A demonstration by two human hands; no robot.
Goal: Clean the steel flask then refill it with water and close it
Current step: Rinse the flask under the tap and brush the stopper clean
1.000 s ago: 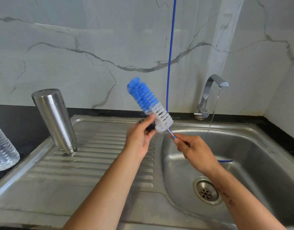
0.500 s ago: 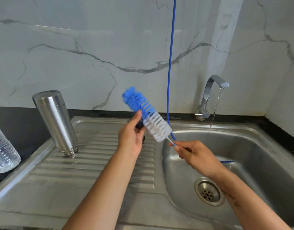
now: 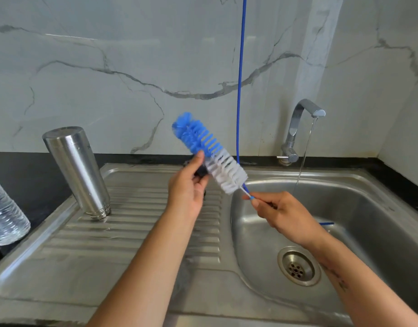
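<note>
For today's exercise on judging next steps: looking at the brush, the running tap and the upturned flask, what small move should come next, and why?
Probably carry the bottle brush under the tap stream to rinse it. The right hand pinches its handle, the left hand touches the bristles while holding something dark, water is running, and the steel flask stands mouth-down on the drainboard.

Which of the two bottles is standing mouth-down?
The steel flask, inverted on the sink's ribbed drainboard. The clear plastic water bottle at the left edge is off the drainboard.
</note>
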